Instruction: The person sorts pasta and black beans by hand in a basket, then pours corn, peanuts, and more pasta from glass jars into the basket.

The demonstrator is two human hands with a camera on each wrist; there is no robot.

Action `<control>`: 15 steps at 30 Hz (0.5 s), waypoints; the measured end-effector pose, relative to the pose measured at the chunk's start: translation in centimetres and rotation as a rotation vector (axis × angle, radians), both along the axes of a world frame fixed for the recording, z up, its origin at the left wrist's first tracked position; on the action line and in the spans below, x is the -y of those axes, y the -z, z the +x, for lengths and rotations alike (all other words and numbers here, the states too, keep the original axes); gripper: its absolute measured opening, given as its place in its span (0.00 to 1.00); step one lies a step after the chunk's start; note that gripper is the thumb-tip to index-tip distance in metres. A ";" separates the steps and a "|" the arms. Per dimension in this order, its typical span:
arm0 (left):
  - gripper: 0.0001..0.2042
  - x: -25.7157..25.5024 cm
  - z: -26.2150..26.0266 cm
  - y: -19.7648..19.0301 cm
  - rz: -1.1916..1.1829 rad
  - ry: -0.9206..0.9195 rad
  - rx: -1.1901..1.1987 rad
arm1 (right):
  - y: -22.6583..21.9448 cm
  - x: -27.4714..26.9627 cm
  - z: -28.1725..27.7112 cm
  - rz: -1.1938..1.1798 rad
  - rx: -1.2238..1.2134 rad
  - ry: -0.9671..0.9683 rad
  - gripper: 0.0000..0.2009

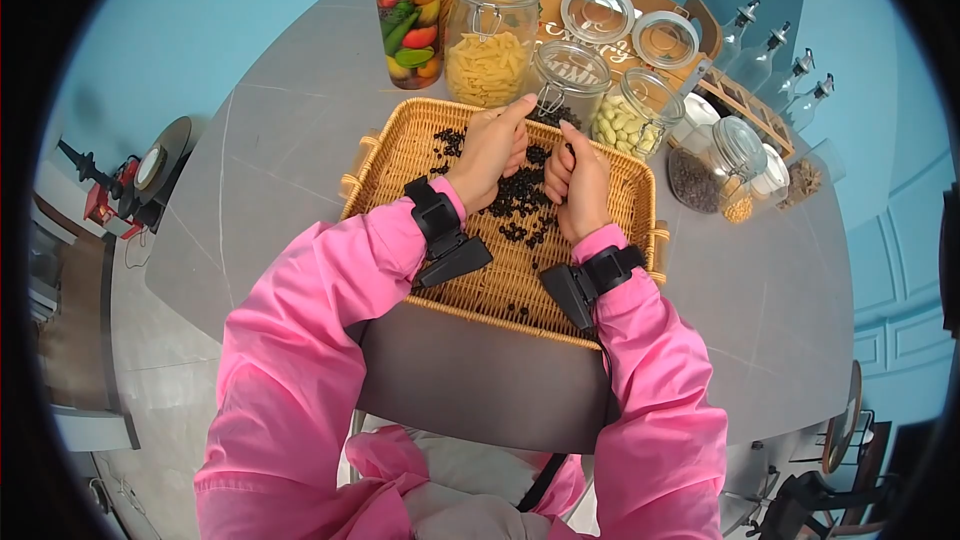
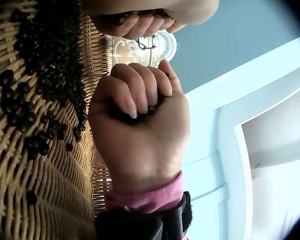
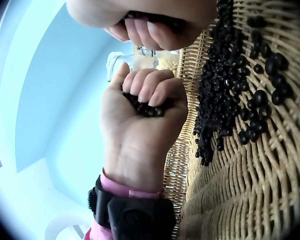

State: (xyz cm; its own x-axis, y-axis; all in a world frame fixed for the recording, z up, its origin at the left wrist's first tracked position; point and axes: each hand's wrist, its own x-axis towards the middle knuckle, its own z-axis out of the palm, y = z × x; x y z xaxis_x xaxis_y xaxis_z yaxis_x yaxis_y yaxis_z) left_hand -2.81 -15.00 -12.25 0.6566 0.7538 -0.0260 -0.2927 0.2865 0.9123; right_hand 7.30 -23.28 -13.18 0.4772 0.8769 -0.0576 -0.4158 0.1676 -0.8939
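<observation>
A shallow wicker basket [image 1: 480, 285] on the table holds a scattered heap of small black beans [image 1: 520, 195]. Both hands are raised over it, side by side with knuckles turned toward each other. My left hand [image 1: 485, 155] curls its fingers round a handful of black beans [image 2: 124, 116], dark between fingers and palm in the left wrist view. In the right wrist view, my right hand [image 3: 140, 120] likewise grips black beans [image 3: 146, 107], several showing under the fingertips. Just beyond the hands stands an open glass jar [image 1: 570, 75] with dark beans low inside, partly hidden by them.
Behind the basket stand a jar of penne pasta [image 1: 488, 65], a tall jar of colourful vegetables [image 1: 408, 25] and a jar of pale green beans [image 1: 622, 125]. Farther right are a tipped jar of dark contents [image 1: 697, 180] and glass bottles [image 1: 757, 65]. The grey table [image 1: 250, 180] extends around.
</observation>
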 end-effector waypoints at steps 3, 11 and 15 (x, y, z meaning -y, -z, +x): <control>0.18 0.6 0.4 -0.1 -0.007 -0.055 0.004 | -0.7 -0.2 -0.6 -0.033 0.002 0.041 0.23; 0.17 0.5 0.3 -0.3 0.009 -0.041 -0.089 | -1.2 0.4 -0.9 -0.174 0.102 0.086 0.25; 0.20 0.8 0.2 -0.7 0.043 -0.042 -0.068 | -1.0 0.3 -0.9 -0.150 0.095 0.088 0.24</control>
State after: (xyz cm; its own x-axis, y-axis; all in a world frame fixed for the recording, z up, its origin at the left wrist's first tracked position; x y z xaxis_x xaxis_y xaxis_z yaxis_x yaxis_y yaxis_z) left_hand -2.57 -15.77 -11.59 0.6224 0.7818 -0.0365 -0.2402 0.2353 0.9418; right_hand 6.43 -23.59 -12.20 0.5616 0.8162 -0.1357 -0.3177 0.0613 -0.9462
